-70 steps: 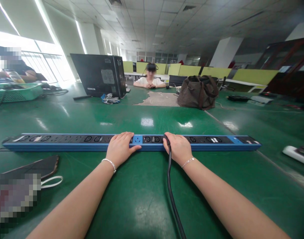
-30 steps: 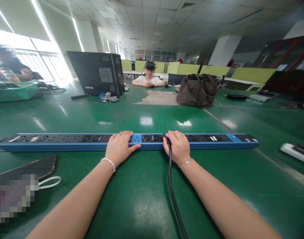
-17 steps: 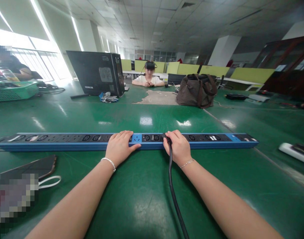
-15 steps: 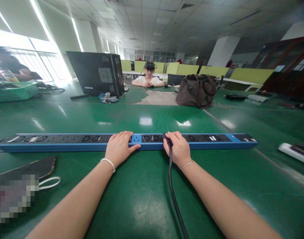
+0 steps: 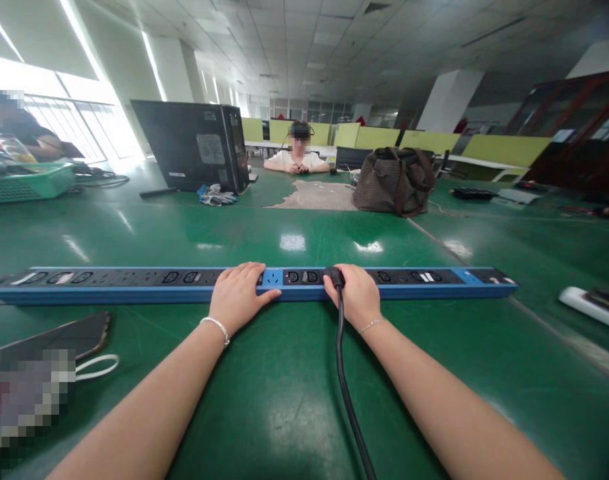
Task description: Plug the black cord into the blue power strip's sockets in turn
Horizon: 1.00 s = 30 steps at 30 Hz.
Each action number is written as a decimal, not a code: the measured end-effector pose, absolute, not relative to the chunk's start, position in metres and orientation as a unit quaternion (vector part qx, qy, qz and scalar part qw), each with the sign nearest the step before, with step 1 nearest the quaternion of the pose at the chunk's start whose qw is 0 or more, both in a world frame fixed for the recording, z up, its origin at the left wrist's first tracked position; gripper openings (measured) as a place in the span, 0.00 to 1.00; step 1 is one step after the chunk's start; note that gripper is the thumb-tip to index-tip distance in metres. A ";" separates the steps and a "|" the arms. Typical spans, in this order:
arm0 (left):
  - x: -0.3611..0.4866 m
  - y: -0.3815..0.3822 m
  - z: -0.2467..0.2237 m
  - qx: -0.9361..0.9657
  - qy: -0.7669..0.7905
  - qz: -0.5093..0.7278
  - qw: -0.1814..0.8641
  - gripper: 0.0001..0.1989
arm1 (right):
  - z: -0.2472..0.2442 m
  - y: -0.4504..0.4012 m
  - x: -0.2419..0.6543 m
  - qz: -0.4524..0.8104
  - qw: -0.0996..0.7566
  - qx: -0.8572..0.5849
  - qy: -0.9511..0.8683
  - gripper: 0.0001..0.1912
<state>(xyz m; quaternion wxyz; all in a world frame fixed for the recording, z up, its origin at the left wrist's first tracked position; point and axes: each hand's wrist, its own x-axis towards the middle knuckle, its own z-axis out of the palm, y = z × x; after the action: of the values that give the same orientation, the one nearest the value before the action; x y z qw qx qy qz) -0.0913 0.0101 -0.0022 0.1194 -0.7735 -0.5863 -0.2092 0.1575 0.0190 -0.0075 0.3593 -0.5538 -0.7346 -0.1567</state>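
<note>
A long blue and black power strip (image 5: pixel 254 293) lies across the green table. My left hand (image 5: pixel 238 293) grips it left of the middle, fingers over the top and thumb along the front edge, beside a blue socket (image 5: pixel 273 277). Right of the middle, my right hand (image 5: pixel 357 293) is closed round a black plug (image 5: pixel 335 275), which sits at the strip's socket face. Whether its pins are fully in is hidden. From the plug a black cable (image 5: pixel 342 360) runs down towards the front edge of the view.
Phone-like items (image 5: pixel 79 333) lie at the left front, a white strip (image 5: pixel 592 308) at the right. Behind stand a green basket (image 5: pixel 32 183), a black computer case (image 5: pixel 189 147), gloves (image 5: pixel 217 195) and a brown bag (image 5: pixel 392 183). A person (image 5: pixel 298 157) sits opposite.
The fingers of my right hand have shifted slightly on the plug, so more of its black body shows. My left hand keeps its place on the strip.
</note>
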 end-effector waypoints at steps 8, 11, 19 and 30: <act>-0.092 0.010 -0.001 -0.774 -0.588 -0.206 0.113 0.28 | -0.015 0.023 0.158 -0.145 0.403 -0.529 -0.733 0.15; -0.092 0.011 -0.002 -0.774 -0.588 -0.206 0.115 0.28 | -0.018 0.024 0.159 -0.143 0.413 -0.524 -0.731 0.15; -0.092 0.012 -0.002 -0.775 -0.586 -0.204 0.121 0.28 | -0.001 0.020 0.154 -0.065 0.523 -0.533 -0.662 0.18; -0.093 0.011 -0.002 -0.777 -0.584 -0.203 0.119 0.28 | 0.022 0.022 0.226 -0.046 0.568 -0.579 -0.583 0.23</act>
<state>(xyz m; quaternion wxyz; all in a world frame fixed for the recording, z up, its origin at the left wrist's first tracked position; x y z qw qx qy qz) -0.0925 0.0111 -0.0022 0.1188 -0.7765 -0.5844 -0.2033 0.2256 0.0224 0.0215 0.5678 -0.5792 -0.5832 -0.0463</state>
